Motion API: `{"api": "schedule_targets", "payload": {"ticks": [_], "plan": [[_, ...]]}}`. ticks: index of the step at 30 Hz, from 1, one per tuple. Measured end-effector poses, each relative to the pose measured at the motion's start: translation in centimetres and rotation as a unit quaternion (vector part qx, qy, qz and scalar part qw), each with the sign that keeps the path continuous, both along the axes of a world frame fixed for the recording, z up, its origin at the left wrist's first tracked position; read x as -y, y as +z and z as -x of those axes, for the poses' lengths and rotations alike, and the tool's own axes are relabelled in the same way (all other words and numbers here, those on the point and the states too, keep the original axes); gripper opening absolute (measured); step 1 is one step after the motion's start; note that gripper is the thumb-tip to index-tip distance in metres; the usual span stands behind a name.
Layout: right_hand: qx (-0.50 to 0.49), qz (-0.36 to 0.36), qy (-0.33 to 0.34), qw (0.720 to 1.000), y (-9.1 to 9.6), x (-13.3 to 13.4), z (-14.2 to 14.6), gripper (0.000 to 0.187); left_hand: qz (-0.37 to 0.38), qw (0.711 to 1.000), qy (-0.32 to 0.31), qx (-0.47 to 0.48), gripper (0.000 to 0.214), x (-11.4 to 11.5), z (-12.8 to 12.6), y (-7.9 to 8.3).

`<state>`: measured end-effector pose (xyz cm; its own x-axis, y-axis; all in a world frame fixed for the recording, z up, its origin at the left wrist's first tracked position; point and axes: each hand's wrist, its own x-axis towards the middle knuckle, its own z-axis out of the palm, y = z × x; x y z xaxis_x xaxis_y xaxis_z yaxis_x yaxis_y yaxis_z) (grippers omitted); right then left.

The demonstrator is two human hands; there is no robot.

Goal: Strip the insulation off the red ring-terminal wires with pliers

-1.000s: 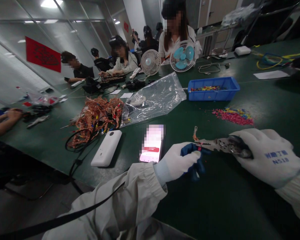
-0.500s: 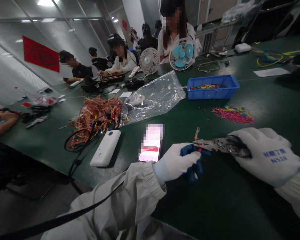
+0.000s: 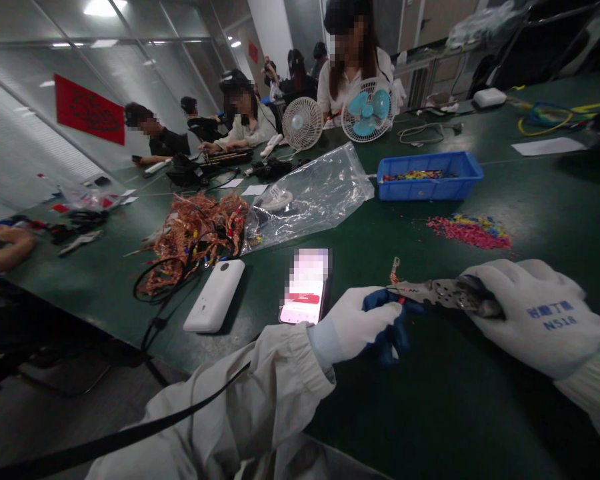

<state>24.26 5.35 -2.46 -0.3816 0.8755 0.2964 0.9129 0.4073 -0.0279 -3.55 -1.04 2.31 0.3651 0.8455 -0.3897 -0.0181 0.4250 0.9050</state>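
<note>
My left hand, in a white glove with a blue palm, is closed in a pinch at the middle of the table. A short copper wire with a metal lug at its top rises from these fingers, and a small red piece shows at the fingertips. To the right, my right hand, gloved too, grips a pair of wire strippers by the handles. The tool's jaws point left and meet the wire at my left fingertips. Exactly how the jaws bear on the wire is too small to tell.
Pink, yellow and blue scraps lie beyond the strippers, before a blue bin. A lit phone, a white power bank, a clear bag and a copper wire pile lie leftward. People sit across the table.
The whole view has shifted slightly, so things sit a little further right and lower. Both hands keep nearly the same pose, with the strippers still at the wire.
</note>
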Motion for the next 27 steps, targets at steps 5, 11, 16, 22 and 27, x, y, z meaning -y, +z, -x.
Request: {"api": "schedule_targets", "payload": {"ticks": [5, 11, 16, 22, 27], "plan": [[0.003, 0.033, 0.002, 0.999, 0.8, -0.4, 0.2, 0.039, -0.015, 1.000, -0.012, -0.005, 0.031, 0.0, 0.1, 0.0], [-0.004, 0.065, 0.015, 0.998, 1.4, -0.5, 0.1, 0.037, -0.019, 1.000, -0.016, -0.009, 0.027, 0.0, 0.2, -0.4], [-0.014, 0.014, 0.018, 1.000, 0.7, -0.3, 0.0, 0.041, -0.028, 1.000, -0.009, -0.010, 0.029, 0.0, 0.1, -0.6], [-0.023, -0.011, 0.012, 1.000, 0.1, 0.1, 0.2, 0.044, -0.028, 1.000, -0.006, -0.008, 0.031, 0.1, 0.2, -0.7], [-0.018, 0.002, 0.006, 1.000, 0.1, 0.2, 0.4, 0.044, -0.028, 0.999, -0.010, -0.022, 0.030, 0.1, 0.1, -0.5]]}}
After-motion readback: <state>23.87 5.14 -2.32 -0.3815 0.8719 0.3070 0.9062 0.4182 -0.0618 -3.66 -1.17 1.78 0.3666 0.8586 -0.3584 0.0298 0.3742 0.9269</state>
